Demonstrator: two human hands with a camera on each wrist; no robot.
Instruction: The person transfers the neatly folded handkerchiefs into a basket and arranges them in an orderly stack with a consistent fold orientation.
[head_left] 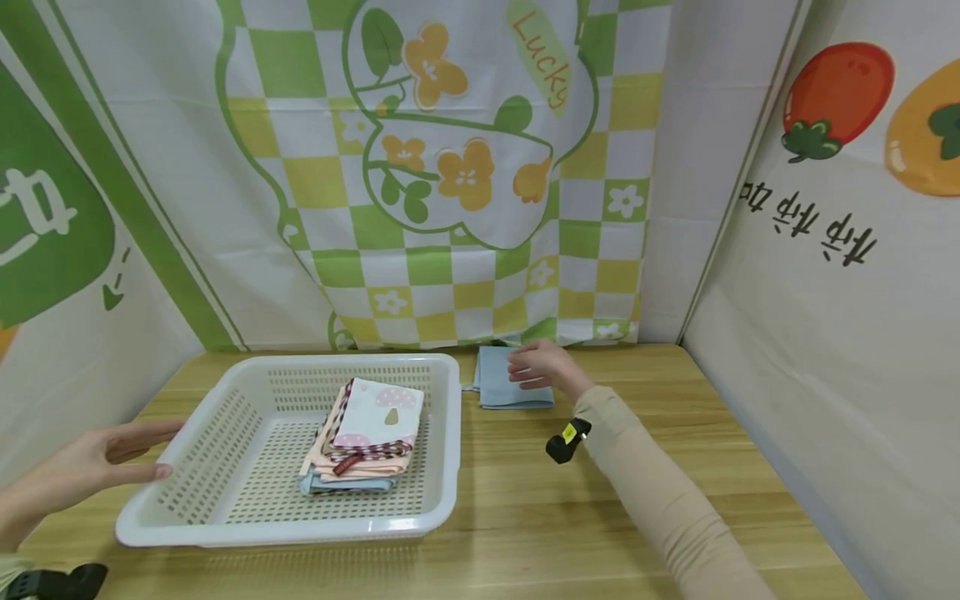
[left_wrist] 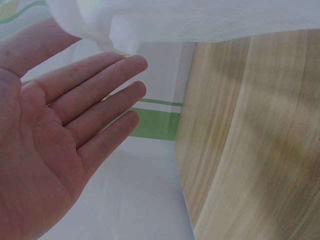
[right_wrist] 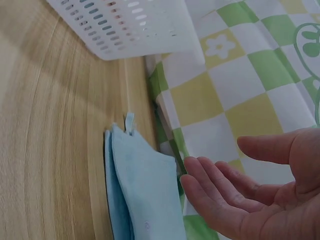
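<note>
A white perforated plastic basket [head_left: 442,500] holds a stack of folded cloths, with a white one printed in pink [head_left: 378,412] on top. My left hand [head_left: 90,467] is at the basket's left side, its fingers straight and its thumb by the rim. In the left wrist view that hand [left_wrist: 65,120] shows its palm, the fingertips close to the basket's edge. To the right of the basket lies a folded light-blue cloth [head_left: 495,379] with a small loop. Over its right part is my right hand [head_left: 547,365], its fingers loosely bent around nothing; the right wrist view shows the blue cloth [right_wrist: 150,195] beside the fingertips.
The wooden table [head_left: 600,533] meets a hanging checkered curtain [head_left: 480,283] at its back edge. White printed side walls [head_left: 810,333] stand on both sides. Each wrist carries a black camera [head_left: 567,442].
</note>
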